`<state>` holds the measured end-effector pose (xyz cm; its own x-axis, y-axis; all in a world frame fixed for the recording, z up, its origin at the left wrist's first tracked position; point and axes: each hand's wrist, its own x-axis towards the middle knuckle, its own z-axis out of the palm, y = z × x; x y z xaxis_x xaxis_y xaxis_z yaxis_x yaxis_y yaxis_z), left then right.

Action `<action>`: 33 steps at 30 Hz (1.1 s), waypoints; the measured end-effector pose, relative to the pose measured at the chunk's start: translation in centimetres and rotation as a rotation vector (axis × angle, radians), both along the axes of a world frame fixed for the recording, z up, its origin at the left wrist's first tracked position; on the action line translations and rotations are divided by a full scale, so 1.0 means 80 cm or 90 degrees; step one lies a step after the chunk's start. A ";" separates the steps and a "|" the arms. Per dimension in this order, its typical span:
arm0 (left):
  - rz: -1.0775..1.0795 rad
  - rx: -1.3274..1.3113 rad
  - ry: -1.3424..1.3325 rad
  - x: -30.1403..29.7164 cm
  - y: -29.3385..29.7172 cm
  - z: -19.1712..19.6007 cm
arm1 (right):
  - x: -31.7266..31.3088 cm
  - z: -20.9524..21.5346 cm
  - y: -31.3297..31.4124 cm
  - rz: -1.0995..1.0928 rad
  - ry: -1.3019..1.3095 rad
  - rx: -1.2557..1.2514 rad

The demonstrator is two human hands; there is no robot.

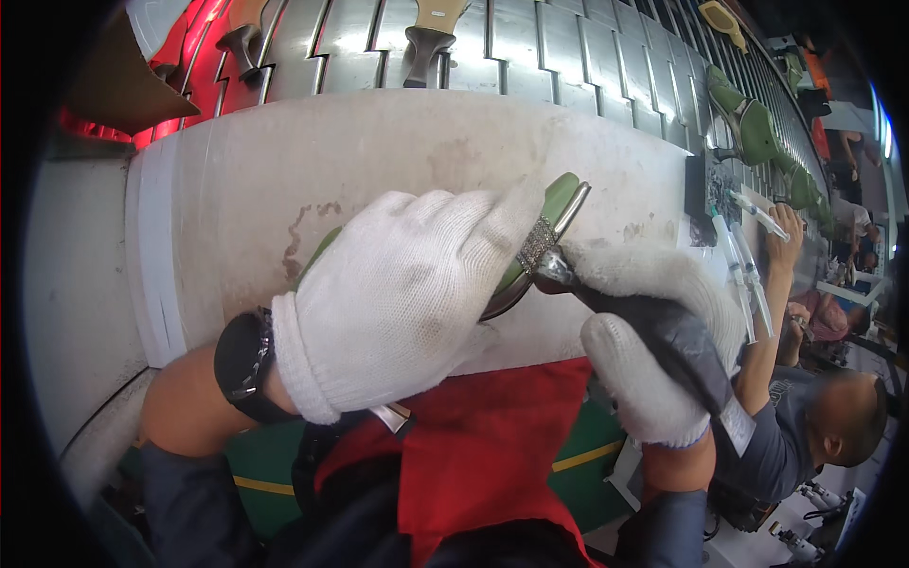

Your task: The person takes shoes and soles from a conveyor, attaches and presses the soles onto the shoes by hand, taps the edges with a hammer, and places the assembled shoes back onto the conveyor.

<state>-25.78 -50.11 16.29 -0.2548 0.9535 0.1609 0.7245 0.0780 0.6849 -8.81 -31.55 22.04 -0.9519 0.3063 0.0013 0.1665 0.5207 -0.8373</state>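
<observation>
My left hand (407,284), in a white knitted glove, is closed over a green sandal (561,193) held above the pale worktable. Most of the sandal is hidden under the glove; a glittery strap (538,241) and a shiny metallic strip show at its right end. My right hand (653,341), gloved too, wraps round a hand tool (663,331) with a thick black handle. The tool's metal end (555,270) meets the sandal beside the glittery strap. Its exact kind is not clear.
A slatted metal conveyor (530,43) runs along the far side, carrying tan shoes (431,43) and green sandals (753,123). Several syringes (743,270) lie at the worktable's (398,142) right edge, where a co-worker's hand (786,232) reaches in. A brown curved sheet (123,80) stands at the far left.
</observation>
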 end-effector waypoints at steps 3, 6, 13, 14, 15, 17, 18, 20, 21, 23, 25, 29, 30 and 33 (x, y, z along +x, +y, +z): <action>-0.013 -0.016 0.028 -0.001 -0.001 -0.007 | -0.003 0.006 -0.014 0.010 0.032 0.070; -0.002 0.010 0.035 0.000 -0.004 -0.009 | -0.005 0.005 -0.029 0.052 0.075 0.156; -0.009 0.042 0.019 -0.003 -0.008 -0.015 | 0.022 -0.046 -0.088 -0.033 0.188 0.185; 0.000 0.049 0.020 -0.003 -0.009 -0.015 | 0.017 -0.051 -0.096 -0.014 0.198 0.160; -0.004 0.052 0.022 -0.005 -0.008 -0.017 | 0.023 -0.070 -0.111 -0.052 0.247 0.165; -0.008 0.047 0.051 -0.005 -0.008 -0.018 | 0.022 -0.089 -0.141 -0.110 0.287 0.204; 0.002 0.047 0.048 -0.004 -0.010 -0.018 | 0.025 -0.096 -0.155 -0.149 0.286 0.171; -0.017 0.042 0.017 -0.012 -0.014 -0.015 | 0.024 -0.107 -0.151 -0.130 0.312 0.116; -0.040 0.043 -0.022 -0.018 -0.014 -0.013 | 0.023 -0.106 -0.147 -0.113 0.330 0.069; -0.052 0.043 -0.008 -0.032 -0.020 -0.013 | 0.031 -0.094 -0.134 -0.100 0.307 -0.082; -0.049 -0.008 -0.104 -0.050 -0.038 -0.020 | 0.038 -0.091 -0.119 -0.126 0.365 -0.004; -0.017 0.035 -0.121 -0.041 -0.052 -0.024 | 0.026 -0.073 -0.112 -0.021 0.271 0.213; -0.021 0.065 -0.108 -0.039 -0.051 -0.028 | 0.025 -0.078 -0.120 -0.034 0.293 0.183; -0.015 0.063 -0.115 -0.039 -0.048 -0.031 | 0.017 -0.080 -0.138 -0.050 0.258 0.141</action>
